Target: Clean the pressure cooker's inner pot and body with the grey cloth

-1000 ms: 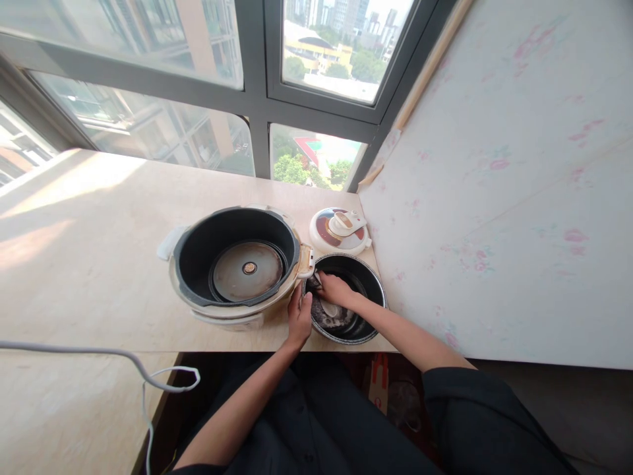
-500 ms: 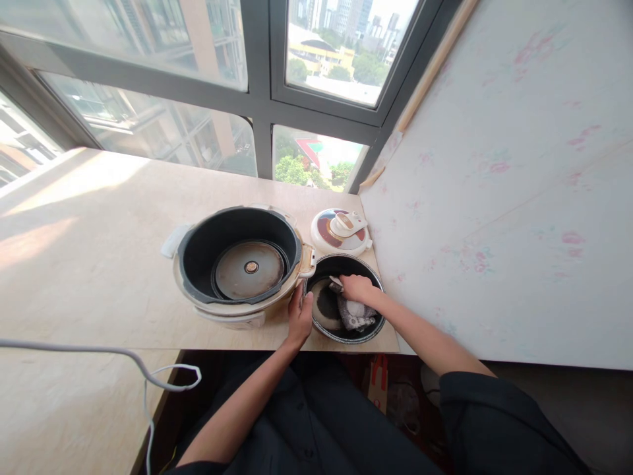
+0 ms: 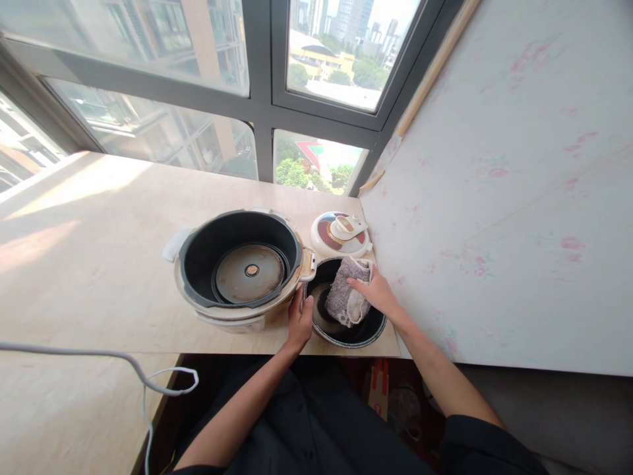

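A black inner pot point(image 3: 368, 335) stands near the front edge of the table, its inside bottom partly greyish. My left hand point(image 3: 299, 320) grips its left rim, thumb on the near side and the other fingers partly hidden between pot and cooker. My right hand point(image 3: 378, 290) holds a folded grey cloth point(image 3: 343, 290) with pale edges, raised over the pot's opening. Close on the left is the pressure cooker body point(image 3: 237, 297), lidless, with a dark interior and a stained metal heating plate point(image 3: 250, 272) at its bottom.
Behind the pot, against the wall point(image 3: 494, 198), lies the cooker lid point(image 3: 341, 234) with its handle up. A grey cable point(image 3: 99, 349) crosses the table point(image 3: 99, 277) at the left front. Windows rise beyond the table; a red and tan bag point(image 3: 378, 389) sits below.
My right hand has lifted the cloth from inside the pot up toward its rim, so more of the cloth shows. My left hand stays on the pot's left side.
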A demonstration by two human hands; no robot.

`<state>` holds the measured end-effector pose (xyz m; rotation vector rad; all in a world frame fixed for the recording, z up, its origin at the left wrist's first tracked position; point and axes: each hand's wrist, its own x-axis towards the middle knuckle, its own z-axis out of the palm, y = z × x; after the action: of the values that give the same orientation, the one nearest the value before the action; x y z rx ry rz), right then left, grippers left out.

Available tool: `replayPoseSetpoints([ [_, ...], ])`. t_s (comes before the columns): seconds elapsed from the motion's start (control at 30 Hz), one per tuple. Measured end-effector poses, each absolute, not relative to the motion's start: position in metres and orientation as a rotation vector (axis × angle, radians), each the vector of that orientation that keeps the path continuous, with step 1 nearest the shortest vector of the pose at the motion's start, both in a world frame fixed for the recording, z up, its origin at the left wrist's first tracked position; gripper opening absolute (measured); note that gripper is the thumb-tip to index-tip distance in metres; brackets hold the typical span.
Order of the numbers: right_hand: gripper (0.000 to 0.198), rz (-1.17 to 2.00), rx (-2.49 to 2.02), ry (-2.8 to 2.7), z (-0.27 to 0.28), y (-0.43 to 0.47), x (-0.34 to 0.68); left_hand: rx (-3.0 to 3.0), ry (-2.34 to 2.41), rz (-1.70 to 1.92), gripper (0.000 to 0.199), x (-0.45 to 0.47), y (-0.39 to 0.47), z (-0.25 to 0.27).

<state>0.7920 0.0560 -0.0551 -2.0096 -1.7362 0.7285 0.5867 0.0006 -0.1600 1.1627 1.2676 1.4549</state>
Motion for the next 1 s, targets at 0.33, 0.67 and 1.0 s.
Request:
replayPoseSetpoints([
  [0.33,0.042,0.224,-2.084,-1.709,-0.048,0.03,0.809,1.136,1.265,1.443,0.052,0.585,0.0,-0.161],
  [0.67,0.033,0.296,-1.981,-1.894,-0.066,0.067,0.768,1.144,1.267,1.436,0.049,0.583,0.002,-0.158],
  [1.0,0.036,0.819,-1.533,-1.873,-0.079,0.062,0.718,1.087,1.283,1.44,0.052,0.587,0.001,-0.162],
])
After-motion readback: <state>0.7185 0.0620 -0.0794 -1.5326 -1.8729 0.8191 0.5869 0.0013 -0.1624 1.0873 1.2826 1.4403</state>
